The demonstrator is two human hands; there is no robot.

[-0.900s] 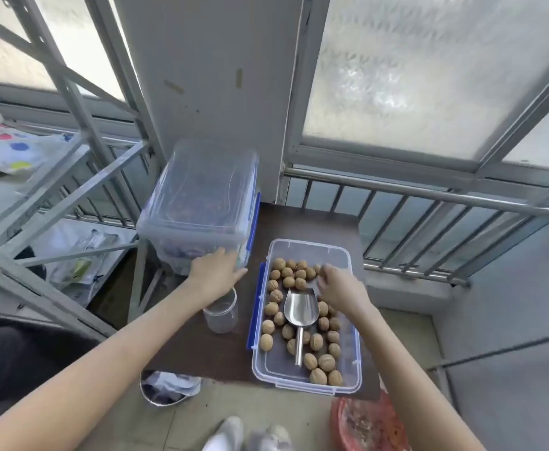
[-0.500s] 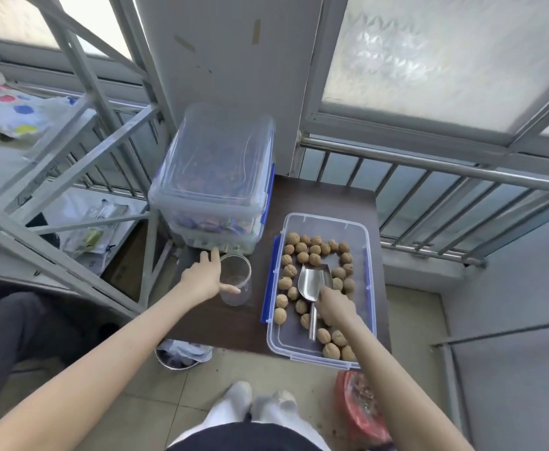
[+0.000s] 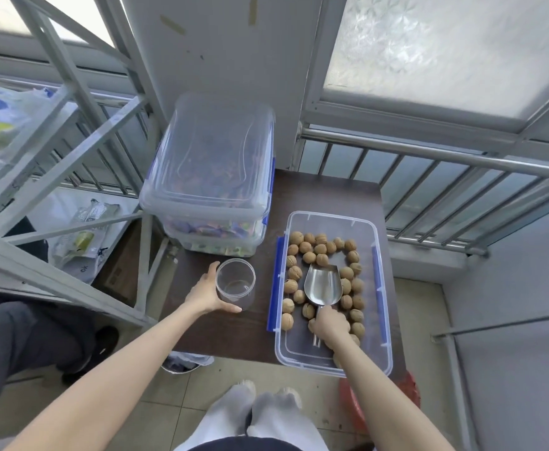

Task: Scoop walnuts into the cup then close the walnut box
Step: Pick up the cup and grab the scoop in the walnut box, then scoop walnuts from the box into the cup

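Note:
An open clear walnut box (image 3: pixel 382 323) with blue clips sits on the right of a small dark table (image 3: pixel 325 193). Several walnuts (image 3: pixel 309 248) lie in it around a metal scoop (image 3: pixel 322 285). My right hand (image 3: pixel 331 325) is closed around the scoop's handle near the box's front. A clear empty cup (image 3: pixel 235 283) stands upright left of the box. My left hand (image 3: pixel 205 292) wraps its left side, thumb in front. No box lid can be told apart from the stacked containers.
Two stacked clear lidded containers (image 3: pixel 213 177) of wrapped items fill the table's back left. A metal rack (image 3: pixel 71 164) stands at left, a window railing (image 3: pixel 445 164) behind. A red stool (image 3: pixel 357 405) and a bin (image 3: pixel 182 364) sit on the floor near my feet.
My left hand came off the stacked containers and closed around the cup. My right hand slid down inside the box and gripped the scoop handle. The view tilted downward.

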